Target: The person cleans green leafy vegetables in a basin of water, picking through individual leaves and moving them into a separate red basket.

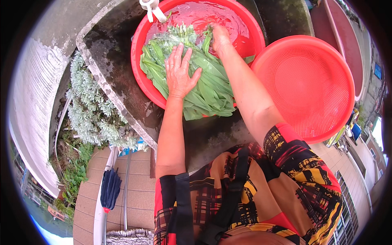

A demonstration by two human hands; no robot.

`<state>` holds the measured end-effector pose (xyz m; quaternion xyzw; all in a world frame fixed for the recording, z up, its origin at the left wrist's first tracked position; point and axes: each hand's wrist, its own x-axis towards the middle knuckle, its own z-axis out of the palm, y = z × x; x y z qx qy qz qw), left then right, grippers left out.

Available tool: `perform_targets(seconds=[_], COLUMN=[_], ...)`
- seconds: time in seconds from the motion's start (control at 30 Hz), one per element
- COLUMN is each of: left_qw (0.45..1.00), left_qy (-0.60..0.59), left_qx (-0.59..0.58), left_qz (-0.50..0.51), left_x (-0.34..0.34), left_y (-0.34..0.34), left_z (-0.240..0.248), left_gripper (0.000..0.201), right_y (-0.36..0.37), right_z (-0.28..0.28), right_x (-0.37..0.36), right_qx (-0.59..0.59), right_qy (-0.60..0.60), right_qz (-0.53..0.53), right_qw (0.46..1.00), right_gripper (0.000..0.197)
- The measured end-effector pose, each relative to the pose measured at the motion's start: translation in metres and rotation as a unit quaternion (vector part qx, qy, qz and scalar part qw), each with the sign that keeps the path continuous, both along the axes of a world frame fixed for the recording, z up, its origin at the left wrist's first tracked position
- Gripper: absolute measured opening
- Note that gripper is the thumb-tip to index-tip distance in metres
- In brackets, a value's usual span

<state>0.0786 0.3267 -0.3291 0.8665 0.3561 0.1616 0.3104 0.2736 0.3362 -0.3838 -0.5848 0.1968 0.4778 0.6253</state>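
A red basin (256, 29) holds water and a large bunch of long-leaved green vegetables (210, 83), whose leaves hang over the near rim. My left hand (180, 75) lies flat on top of the bunch, fingers stretched out and a little apart. At the bunch's far right side, my right hand (221, 38) is closed round some of the leaves near their cut ends, with its fingertips partly hidden. Water shows around the right hand and beyond the greens.
A red colander (302, 81) sits right of the basin. Above the basin's far rim is a white tap (152, 7). The concrete sink (102, 77) surrounds the basin. Silvery plants (90, 102), a folded dark umbrella (110, 190) and a mop (130, 237) are at the left.
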Motion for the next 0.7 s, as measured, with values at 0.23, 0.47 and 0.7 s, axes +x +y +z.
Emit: perform_targets(seconds=[0.23, 0.47, 0.7], left_qw=[1.0, 1.0, 0.984], left_qy=[0.009, -0.001, -0.141], left_qx=[-0.003, 0.009, -0.024], left_qz=[-0.014, -0.007, 0.111], left_x=[0.005, 0.004, 0.0], left_y=[0.0, -0.001, -0.003], left_z=[0.003, 0.006, -0.004], left_gripper=[0.066, 0.069, 0.056], right_y=[0.003, 0.033, 0.037], right_z=[-0.045, 0.066, 0.067], right_x=[0.033, 0.047, -0.044], right_qx=[0.02, 0.065, -0.018], right_qy=[-0.133, -0.531, -0.651], right_qz=[-0.121, 0.23, 0.45], right_qw=[0.984, 0.813, 0.611], right_gripper=[0.007, 0.015, 0.042])
